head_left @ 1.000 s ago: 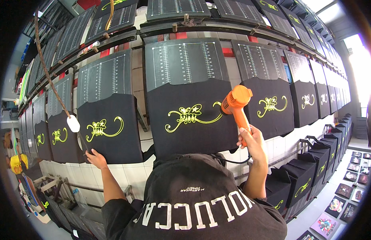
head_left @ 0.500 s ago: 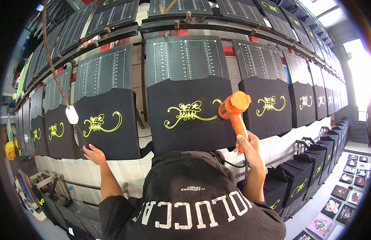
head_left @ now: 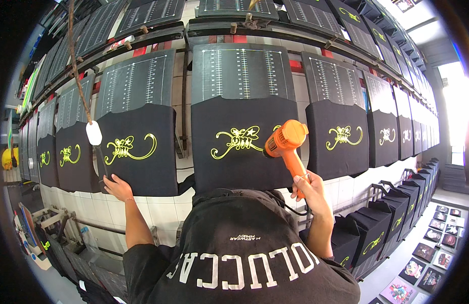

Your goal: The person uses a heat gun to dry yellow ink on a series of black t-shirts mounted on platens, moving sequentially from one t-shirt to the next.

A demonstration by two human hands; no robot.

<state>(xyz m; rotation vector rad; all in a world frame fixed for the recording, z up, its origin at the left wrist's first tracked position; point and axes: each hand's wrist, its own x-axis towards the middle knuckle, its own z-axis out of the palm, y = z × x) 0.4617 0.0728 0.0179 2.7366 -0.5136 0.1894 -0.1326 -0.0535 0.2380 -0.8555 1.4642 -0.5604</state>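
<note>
Middle shirt (head_left: pixel 234 180): black, drawn over a dark board (head_left: pixel 243 71) whose ruled upper end shows beyond the collar; everything below is placed from this shirt.
Yellow design (head_left: pixel 238 139): bright curling line-work on the middle shirt, its right tail partly hidden by the gun.
Orange heat gun (head_left: pixel 289 139): over the right part of the middle shirt, nozzle aimed left toward the design. Any gap between nozzle and cloth cannot be judged.
Right hand (head_left: pixel 313 192): below the middle shirt's lower right corner, fingers wrapped around the gun's handle.
Left hand (head_left: pixel 119 188): well left of the middle shirt, at the lower corner of the left shirt (head_left: pixel 153 175). I cannot tell whether its fingers pinch the edge or the dark cord beside them.
White connector (head_left: pixel 93 133): hanging on a cord, farther left of the middle shirt than most of the left shirt.
Right shirt (head_left: pixel 338 164): just right of the middle shirt, with a similar design.
Heating step: apparently warming the middle shirt's print, perhaps to dry it.
Next nozzle move: seems to call for an even sweep along the design, without touching or lingering.
</note>
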